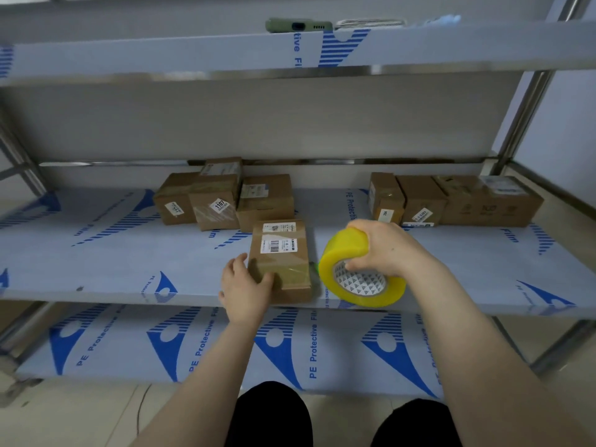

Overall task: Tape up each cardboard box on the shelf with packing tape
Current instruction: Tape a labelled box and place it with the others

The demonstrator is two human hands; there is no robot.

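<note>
A metal shelving unit fills the view, its boards covered in pale film printed with blue logos. The middle shelf [96, 253] carries all the cardboard. Against its back edge sits a left cluster of boxes [213, 201], four of them packed close together, one leaning on the others. Well apart to the right stands a right row of boxes [451, 201], side by side and touching.

Between the two groups and nearer the front edge lies a single flat box [283, 253], its long side running front to back. A strip of clear tape [292, 272] crosses the near end of its top.

Just beside that box, on its right, is a yellow tape roll [342, 250], tilted with its printed core facing the camera. The right hand [383, 250] grips the roll, fingers wrapped over its outer band and thumb tucked into the core. The left hand [245, 288] holds the box's near left corner, thumb on top and fingers along the side.

A green phone [298, 25] lies on the upper shelf. Two white barcode labels [279, 245] are stuck to the flat box's top.
</note>
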